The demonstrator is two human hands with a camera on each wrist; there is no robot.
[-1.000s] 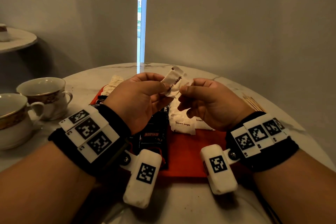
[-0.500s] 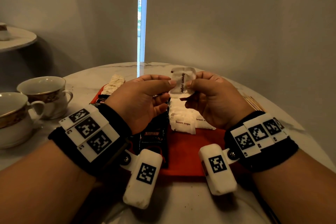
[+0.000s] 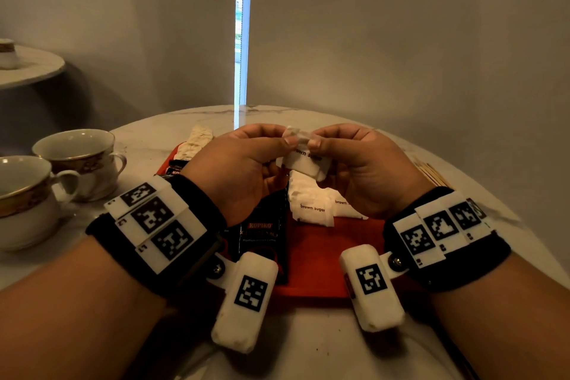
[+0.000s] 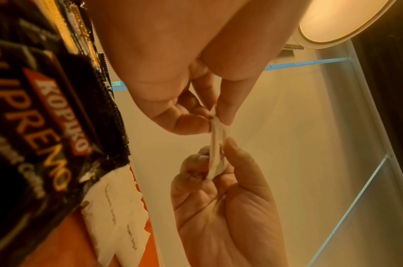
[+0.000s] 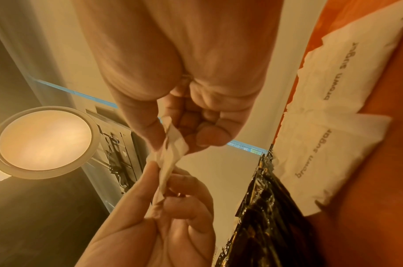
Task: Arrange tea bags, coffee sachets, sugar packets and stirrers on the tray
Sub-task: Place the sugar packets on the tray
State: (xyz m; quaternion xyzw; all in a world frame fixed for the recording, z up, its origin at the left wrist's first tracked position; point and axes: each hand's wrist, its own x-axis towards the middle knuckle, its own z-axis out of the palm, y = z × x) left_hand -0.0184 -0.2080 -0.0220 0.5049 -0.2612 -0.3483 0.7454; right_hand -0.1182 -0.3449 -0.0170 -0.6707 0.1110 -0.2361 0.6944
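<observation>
Cups: two gilt-rimmed teacups (image 3: 78,160) stand at the table's left edge, seen only from the head camera.
Tea bags: pale wrapped packets (image 3: 197,140) lie at the far left corner of the tray, also head view only.
Tray: the red tray (image 3: 314,259) sits on the marble table (image 3: 308,342), under both wrists.
Coffee sachets: black Kopiko sachets (image 3: 260,230) lie on the tray's left part; the left wrist view reads the label (image 4: 47,130) large, the head view shows it half hidden by the hand.
Left hand: the left hand (image 3: 243,166) pinches the held packet's upper left edge between thumb and forefinger.
Held sugar packet: a white, creased packet (image 3: 303,160) printed "brown sugar", raised above the tray between both hands; the wrist views show it edge-on and crumpled (image 4: 216,144) (image 5: 171,153).
Right hand: the right hand (image 3: 364,166) pinches the same packet's upper right edge.
Sugar packets on tray: two white packets (image 3: 311,207) lie overlapping mid-tray, touching the sachets; the right wrist view shows their print clearly (image 5: 328,130).
Stirrers: wooden sticks (image 3: 431,173) lie on the table right of the tray.
</observation>
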